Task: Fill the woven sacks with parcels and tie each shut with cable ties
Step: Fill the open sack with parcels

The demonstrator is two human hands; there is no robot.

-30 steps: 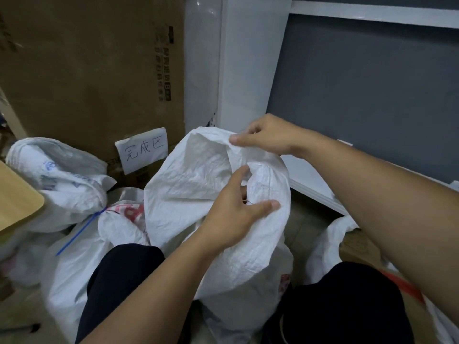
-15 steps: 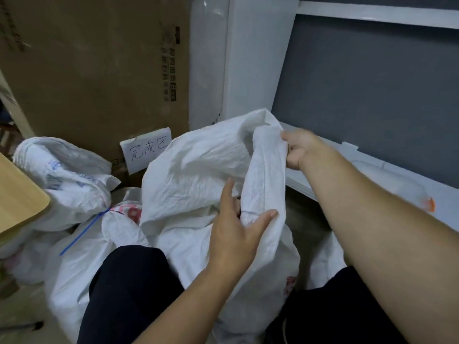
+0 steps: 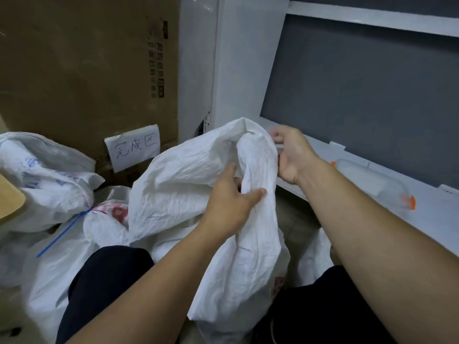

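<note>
The cardboard carton (image 3: 82, 70) is standing against the back wall, carrying a handwritten paper label (image 3: 134, 147) low on its face, so it is probably marking where finished work is gathering.

The white ledge (image 3: 422, 219) is running along the right under the grey panel, and one clear bottle (image 3: 372, 182) with orange ends is lying flat on it, well apart from the work.

The woven sack (image 3: 198, 175) in hand is standing between the person's knees, its loose top drawn upward; holding it there is likely keeping the load steady while the mouth is being gathered for tying. What is inside is hidden.

At least two other sacks are lying on the floor to the left: the tied sack (image 3: 47, 180) beside the carton, and a lower sack (image 3: 49, 269) in front of it. One blue cable tie (image 3: 62, 232) is showing where they meet, its tail sticking out.

Two hands are working. The left hand (image 3: 231, 202) is gripping a bunched fold of the sack's neck, thumb pressing across it. The right hand (image 3: 293, 155) is pinching the far edge of the mouth, fingers curled, pulling it taut.
</note>
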